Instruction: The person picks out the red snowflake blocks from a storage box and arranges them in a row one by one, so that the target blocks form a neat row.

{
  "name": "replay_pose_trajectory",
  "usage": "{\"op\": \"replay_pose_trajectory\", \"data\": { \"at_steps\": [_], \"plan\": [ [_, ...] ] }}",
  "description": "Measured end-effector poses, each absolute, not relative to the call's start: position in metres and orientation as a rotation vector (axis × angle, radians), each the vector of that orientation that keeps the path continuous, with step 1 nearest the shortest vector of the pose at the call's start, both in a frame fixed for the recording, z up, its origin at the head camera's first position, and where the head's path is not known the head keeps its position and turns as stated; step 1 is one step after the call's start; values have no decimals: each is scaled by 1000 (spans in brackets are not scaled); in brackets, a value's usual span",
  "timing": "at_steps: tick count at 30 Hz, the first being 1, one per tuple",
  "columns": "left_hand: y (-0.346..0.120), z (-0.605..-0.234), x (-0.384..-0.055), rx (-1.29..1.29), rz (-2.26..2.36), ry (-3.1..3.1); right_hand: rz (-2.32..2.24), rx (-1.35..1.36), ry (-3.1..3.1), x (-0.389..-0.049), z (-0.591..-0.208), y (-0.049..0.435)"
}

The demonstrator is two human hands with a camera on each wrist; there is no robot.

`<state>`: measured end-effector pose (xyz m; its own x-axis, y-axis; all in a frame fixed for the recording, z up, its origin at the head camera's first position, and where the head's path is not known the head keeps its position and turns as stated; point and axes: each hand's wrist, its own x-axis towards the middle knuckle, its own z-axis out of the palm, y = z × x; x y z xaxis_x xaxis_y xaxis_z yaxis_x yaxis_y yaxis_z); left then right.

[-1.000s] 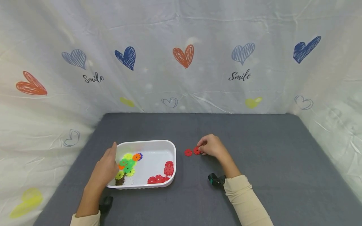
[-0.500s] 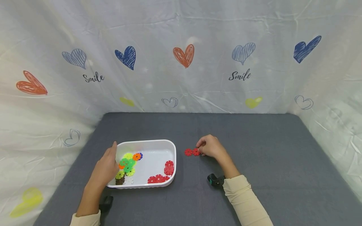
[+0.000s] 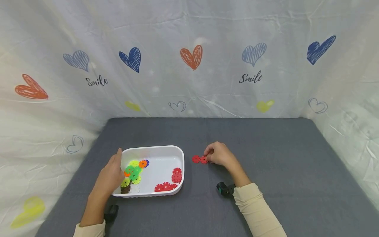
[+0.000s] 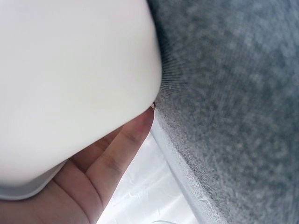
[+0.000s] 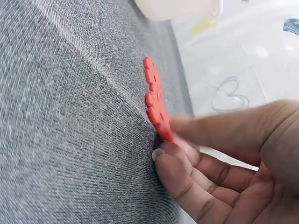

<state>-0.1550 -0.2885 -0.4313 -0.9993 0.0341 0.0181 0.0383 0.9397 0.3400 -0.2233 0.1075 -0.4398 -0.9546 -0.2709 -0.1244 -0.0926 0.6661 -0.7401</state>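
Note:
My right hand (image 3: 219,154) pinches the near edge of a red toothed plastic disc (image 3: 203,160), low over the grey cloth. A second red disc (image 3: 196,159) lies directly to its left, and their edges meet in the head view. From the right wrist, the two red discs (image 5: 159,112) stand in line, ahead of thumb and finger. My left hand (image 3: 110,176) rests along the left end of a white tray (image 3: 157,195). In the left wrist view its fingers (image 4: 124,142) lie nearly straight against the tray's outer wall; the thumb is hidden.
Inside the tray, green discs (image 3: 134,174), orange, yellow, brown and white ones cluster at the left. Several red discs (image 3: 165,187) lie along its front and right side. A grey cloth (image 3: 281,164) covers the table, and a white curtain (image 3: 219,29) with hearts hangs behind.
My right hand has shifted slightly left with its red disc, closing the gap to the other disc. The left hand and tray have stayed in place.

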Motion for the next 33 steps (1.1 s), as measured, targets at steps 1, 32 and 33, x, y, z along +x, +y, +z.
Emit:
{"op": "replay_pose_trajectory", "data": {
  "at_steps": [1, 32, 33],
  "plan": [
    [-289, -431, -155, -58, -543, -3083, -1136, -320, 2673, -223, -439, 107],
    [-288, -432, -155, -37, -541, -3090, -329, -1346, 2823, -165, -393, -11],
    [-288, -432, -155, -35, -549, -3091, -187, -1318, 2804, -162, -396, -18]
  ]
}}
